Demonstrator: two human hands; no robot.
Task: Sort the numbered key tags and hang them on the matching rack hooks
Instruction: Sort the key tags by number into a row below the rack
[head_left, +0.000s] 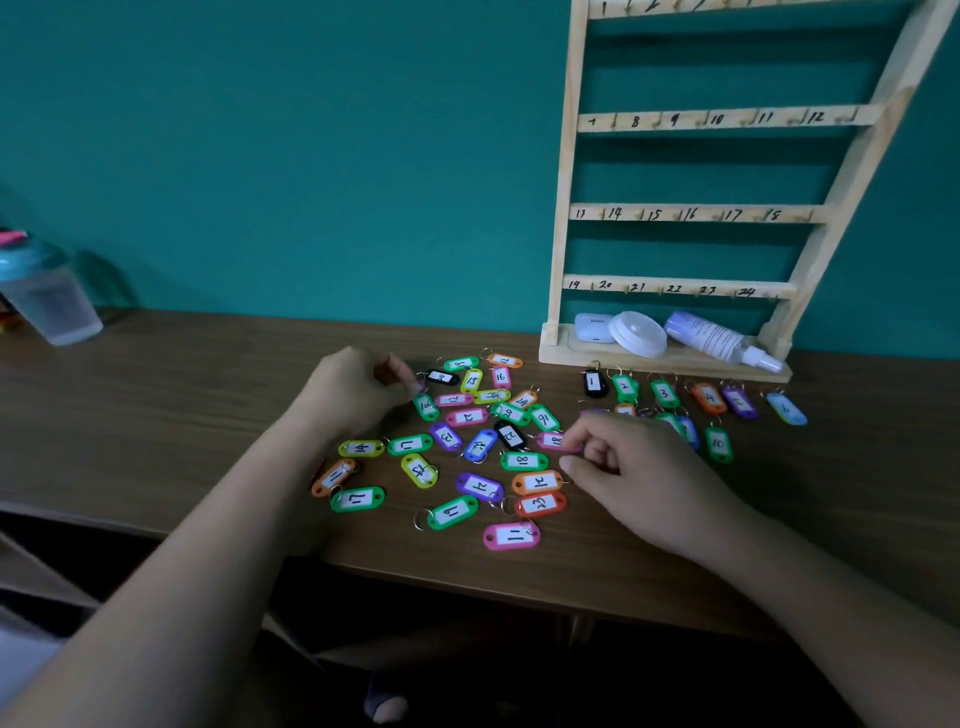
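Reaching in from the lower edge, two bare forearms cross the dark gap below the bench (156, 415), a brown wood-grain top whose front edge runs slantwise across the view.

Just past that edge lies a loose scatter of coloured key tags (480, 444), each with a white label, a handwritten number and a small metal ring; some overlap.

The right hand (623, 462) rests at the scatter's right side with its fingers curled, and thumb and forefinger pinch the end of a pink tag (551, 440) that lies flat on the wood. The left hand (358, 389) sits at the far left of the scatter, fingers bent inward, with its tips at the ring end of a black tag (442, 377). I cannot tell whether it actually grips that tag or only touches it.

Behind the right hand, a tidier row of tags (665, 393) lies in number order from 1 to 6, with more below it partly hidden by the hand.

Farther back stands a pale wooden rack (696, 213), its rails marked with numbers beside small hooks. Its base shelf holds a white case (594, 327), a white round lid (638, 332) and a spray bottle (711, 338) lying on its side.

At the far left stands a clear plastic container (52, 301) with a teal lid, and a teal wall (311, 156) closes the room behind.
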